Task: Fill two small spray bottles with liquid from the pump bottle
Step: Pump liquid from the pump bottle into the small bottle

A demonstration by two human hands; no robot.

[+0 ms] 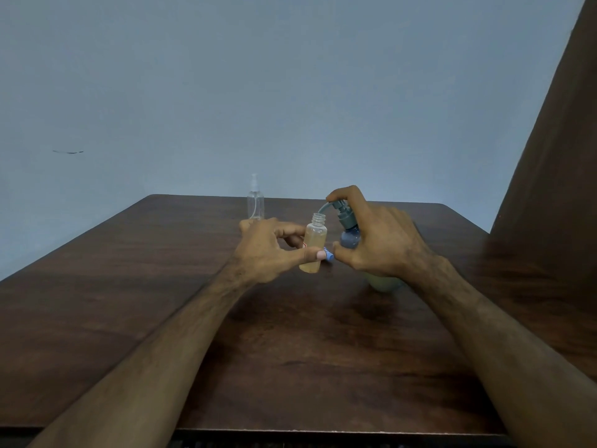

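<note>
My left hand (271, 250) holds a small uncapped bottle (315, 240) upright; it is mostly full of pale yellowish liquid. My right hand (378, 240) wraps the grey-blue pump bottle (349, 234), with the index finger on the pump head. The curved spout reaches over the small bottle's open neck. The pump bottle's pale lower body (384, 282) shows below my wrist. A blue cap piece (329, 255) peeks out beside my left thumb. A second clear spray bottle (255, 202), capped and seemingly empty, stands at the table's far edge.
The dark wooden table (226, 334) spans the view, its near edge at the bottom. A brown curtain or panel (555, 156) rises at the right. A plain grey-blue wall stands behind.
</note>
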